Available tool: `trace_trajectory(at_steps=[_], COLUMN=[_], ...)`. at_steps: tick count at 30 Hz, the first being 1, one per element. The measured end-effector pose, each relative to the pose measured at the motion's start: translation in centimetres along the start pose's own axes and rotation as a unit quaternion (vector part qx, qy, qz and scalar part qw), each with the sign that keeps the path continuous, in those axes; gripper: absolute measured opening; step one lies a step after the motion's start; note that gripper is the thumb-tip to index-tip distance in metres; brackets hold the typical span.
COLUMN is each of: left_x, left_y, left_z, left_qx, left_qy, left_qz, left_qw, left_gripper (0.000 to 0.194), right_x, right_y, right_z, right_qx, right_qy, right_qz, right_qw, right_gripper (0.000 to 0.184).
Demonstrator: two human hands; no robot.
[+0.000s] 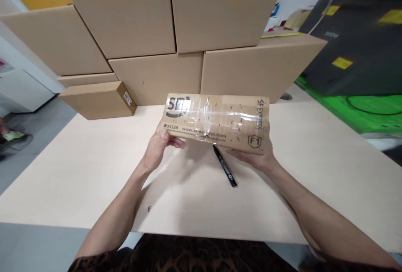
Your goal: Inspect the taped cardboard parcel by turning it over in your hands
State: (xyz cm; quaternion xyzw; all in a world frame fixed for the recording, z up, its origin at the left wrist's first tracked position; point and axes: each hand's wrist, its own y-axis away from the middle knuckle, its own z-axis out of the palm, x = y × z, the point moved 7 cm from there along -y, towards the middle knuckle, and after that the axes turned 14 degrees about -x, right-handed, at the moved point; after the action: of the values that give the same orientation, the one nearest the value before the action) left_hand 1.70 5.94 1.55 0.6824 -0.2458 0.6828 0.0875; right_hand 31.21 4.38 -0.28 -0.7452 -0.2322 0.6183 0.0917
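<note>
A taped cardboard box (213, 117) with SF Express print is held up over the table, its printed face tilted towards me. My left hand (158, 146) grips its lower left corner, thumb on the front edge and fingers underneath. At the lower right corner my right hand (262, 157) supports the box from below and along the side; part of that hand is hidden behind it. Below the box a black marker pen (225, 166) lies on the table, its upper end close under the box's bottom edge.
Large plain cartons (138, 16) are stacked along the back of the pale table (78, 180). A smaller brown box (97, 100) with a label stands at the back left. To the right are a dark case (354, 42) and a green surface (339, 109). Someone's foot (14, 136) shows at far left.
</note>
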Motion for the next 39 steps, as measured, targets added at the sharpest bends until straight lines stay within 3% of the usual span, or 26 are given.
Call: trace_trajectory(at_steps=[4, 7, 10, 15, 19, 23, 26, 30, 36, 39], left_x=[1.0, 1.9, 1.9, 1.0, 0.8, -0.3, -1.2, -1.6, -1.4, -0.9], left_y=[0.4, 0.4, 0.3, 0.3, 0.1, 0.0, 0.2, 0.2, 0.2, 0.4], left_z=[-0.7, -0.5, 0.1, 1.2, 0.8, 0.4, 0.2, 0.3, 1.0, 0.9], left_qx=[0.036, 0.042, 0.016, 0.011, 0.068, 0.106, 0.118, 0.12, 0.11, 0.09], left_qy=[-0.193, -0.27, -0.198, -0.018, 0.096, 0.166, 0.197, 0.208, 0.192, 0.153], left_qz=[0.046, 0.09, 0.085, 0.005, 0.016, -0.018, -0.043, -0.055, -0.052, -0.027], left_qw=[0.98, 0.958, 0.976, 1.0, 0.993, 0.98, 0.972, 0.969, 0.974, 0.984], left_gripper=[0.066, 0.075, 0.091, 0.093, 0.094, 0.088, 0.08, 0.075, 0.074, 0.077], right_x=[0.5, 0.9, 1.4, 1.5, 0.8, 0.4, 0.6, 0.9, 1.6, 2.0], right_y=[0.1, 0.0, 0.1, 0.4, 0.3, 0.0, -0.1, -0.2, 0.0, 0.4], right_z=[0.3, 1.2, 2.1, 3.0, 3.5, 4.2, 4.3, 4.0, 3.8, 4.4], right_qx=[0.023, 0.013, 0.009, 0.001, -0.042, -0.086, -0.095, -0.06, -0.017, -0.035], right_qy=[-0.13, -0.208, -0.265, -0.286, -0.256, -0.245, -0.252, -0.275, -0.291, -0.295], right_qz=[0.033, 0.067, 0.128, 0.191, 0.168, 0.127, 0.132, 0.152, 0.195, 0.232], right_qw=[0.991, 0.976, 0.956, 0.939, 0.951, 0.957, 0.954, 0.948, 0.936, 0.926], right_gripper=[0.12, 0.101, 0.094, 0.092, 0.084, 0.089, 0.092, 0.091, 0.077, 0.079])
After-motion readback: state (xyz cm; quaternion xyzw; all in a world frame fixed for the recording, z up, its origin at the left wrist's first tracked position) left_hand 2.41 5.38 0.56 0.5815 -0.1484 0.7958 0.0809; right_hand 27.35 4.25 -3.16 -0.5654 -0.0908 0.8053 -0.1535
